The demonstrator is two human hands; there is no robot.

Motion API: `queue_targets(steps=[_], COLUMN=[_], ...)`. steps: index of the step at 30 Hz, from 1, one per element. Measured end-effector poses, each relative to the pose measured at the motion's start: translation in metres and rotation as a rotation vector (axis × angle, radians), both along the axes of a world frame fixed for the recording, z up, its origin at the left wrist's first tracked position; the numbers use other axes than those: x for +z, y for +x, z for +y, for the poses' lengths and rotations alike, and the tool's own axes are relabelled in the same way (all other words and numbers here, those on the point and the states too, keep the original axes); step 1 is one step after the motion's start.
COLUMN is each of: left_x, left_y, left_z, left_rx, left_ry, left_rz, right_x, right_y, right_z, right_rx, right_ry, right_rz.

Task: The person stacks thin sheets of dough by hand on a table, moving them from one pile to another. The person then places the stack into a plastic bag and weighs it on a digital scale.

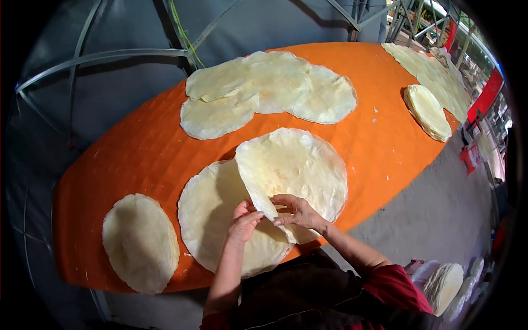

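A large, thin, pale round flatbread [300,165] is partly lifted, its left edge curling up over another flatbread [206,203] that lies on the orange cloth. My left hand [243,223] is closed, thumb and fingers pinching that raised edge near its lower end. Just to the right, my right hand [300,212] has its fingers bent over the same edge, gripping it. The two hands are close together, and the palms are hidden from above. The lifted round overlaps the right part of the lower one.
Overlapping flatbreads [264,82] lie at the far side of the orange-covered table [374,143]. One stack [140,242] is at left, another [426,113] at right, beside more spread sheets [432,74]. Stacked rounds [443,286] stand low at right. Metal bars [126,53] run behind.
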State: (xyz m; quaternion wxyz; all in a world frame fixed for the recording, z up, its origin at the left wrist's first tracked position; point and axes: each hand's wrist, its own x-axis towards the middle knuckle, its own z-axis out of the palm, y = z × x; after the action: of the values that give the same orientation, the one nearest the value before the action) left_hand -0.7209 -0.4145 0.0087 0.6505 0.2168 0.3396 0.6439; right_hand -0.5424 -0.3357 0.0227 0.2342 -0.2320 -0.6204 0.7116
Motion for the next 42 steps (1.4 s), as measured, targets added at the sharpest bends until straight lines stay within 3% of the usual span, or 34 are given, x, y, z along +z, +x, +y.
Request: queue_targets(steps=[4,8,17,25,29,32,35,36,39,40,41,42], left_x=[0.013,0.012,0.002,0.007,-0.019,-0.018,-0.012,-0.014,-0.012,-0.011,-0.015,-0.013], left_y=[0.014,0.031,0.035,0.042,0.045,0.049,0.049,0.046,0.036,0.031,0.024,0.022], left_z=[-0.007,-0.014,-0.019,-0.021,-0.029,-0.030,-0.030,-0.032,-0.035,-0.036,-0.041,-0.041], left_rx=[0.038,0.085,0.129,0.165,0.203,0.223,0.216,0.208,0.268,0.306,0.309,0.333], left_ry=[0.019,-0.002,0.058,-0.024,-0.121,-0.070,-0.021,-0.014,0.001,0.005,-0.046,-0.068], left_rz=[0.027,0.233,0.212,0.159,0.325,0.401,0.485,0.515,0.555,0.559,0.396,0.262], right_x=[-0.006,-0.013,-0.001,-0.005,-0.008,-0.006,0.006,0.008,0.020,0.008,-0.005,-0.001], right_y=[0.002,0.007,0.002,0.007,0.010,0.010,0.007,0.002,0.005,0.016,0.025,0.023], right_z=[-0.004,-0.002,-0.020,-0.017,-0.019,-0.021,-0.030,-0.032,-0.016,0.006,0.026,0.027], right_rx=[0.062,0.148,0.031,-0.019,-0.025,-0.048,-0.120,-0.203,-0.442,-0.540,-0.620,-0.625], right_ry=[-0.184,-0.347,0.201,0.103,0.083,0.252,0.617,0.909,-0.385,0.045,0.483,0.533], right_rz=[0.149,0.181,-0.054,-0.061,-0.083,-0.079,-0.224,-0.145,-0.173,-0.258,-0.333,-0.342])
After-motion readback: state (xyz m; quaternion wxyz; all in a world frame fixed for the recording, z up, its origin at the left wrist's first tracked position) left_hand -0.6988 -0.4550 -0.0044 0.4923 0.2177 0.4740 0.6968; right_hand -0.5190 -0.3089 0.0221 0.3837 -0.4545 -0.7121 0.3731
